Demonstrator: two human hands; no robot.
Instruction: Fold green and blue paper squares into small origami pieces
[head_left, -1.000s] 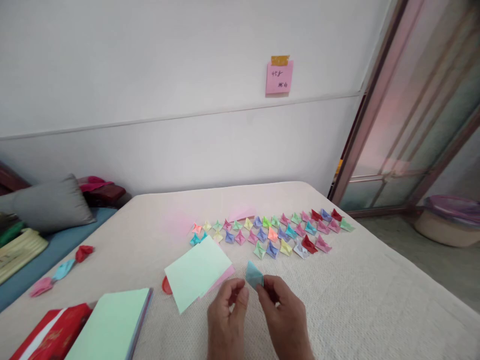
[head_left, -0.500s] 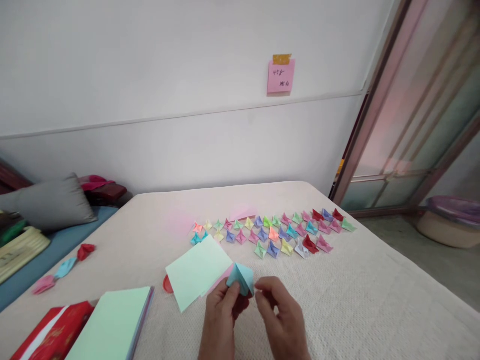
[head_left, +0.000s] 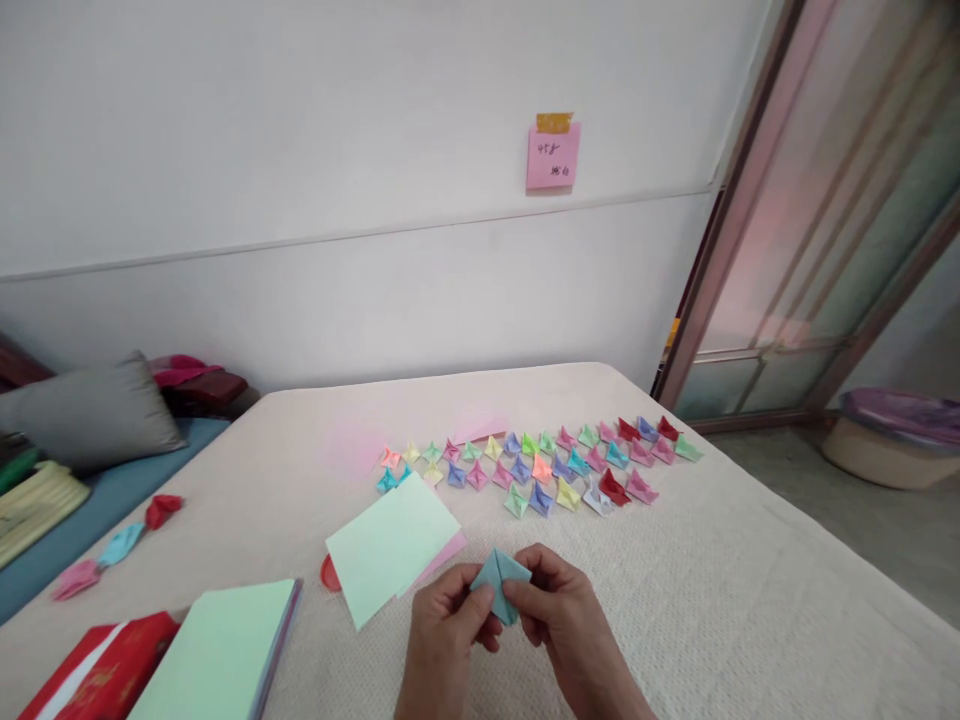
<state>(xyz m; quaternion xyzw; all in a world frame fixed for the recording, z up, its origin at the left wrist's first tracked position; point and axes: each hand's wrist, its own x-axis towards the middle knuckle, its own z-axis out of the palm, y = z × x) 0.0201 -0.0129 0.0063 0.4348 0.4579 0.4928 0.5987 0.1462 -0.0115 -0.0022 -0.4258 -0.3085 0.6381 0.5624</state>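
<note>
A small folded piece of light blue paper (head_left: 500, 577), diamond-shaped with a crease down its middle, is held over the near part of the table. My left hand (head_left: 450, 610) pinches its left side, thumb in front and fingers behind. On the right side, my right hand (head_left: 551, 600) grips it the same way, its thumb lying across the front. Just behind and to the left lie loose pale green sheets (head_left: 390, 545), with a pink sheet (head_left: 446, 555) partly under them. The fingertips behind the folded paper are mostly hidden.
Rows of small folded paper boats (head_left: 541, 468) in many colours spread across the table's back. A stack of green paper (head_left: 217, 640) and a red packet (head_left: 112, 665) lie front left. Several crumpled-looking paper pieces (head_left: 120, 544) line the left edge. A red round object (head_left: 330, 573) peeks from under the sheets.
My right hand, apart from the paper earlier, now grips its right side. The folded paper has turned to lie flatter, its diamond face toward me. The view has shifted slightly.
</note>
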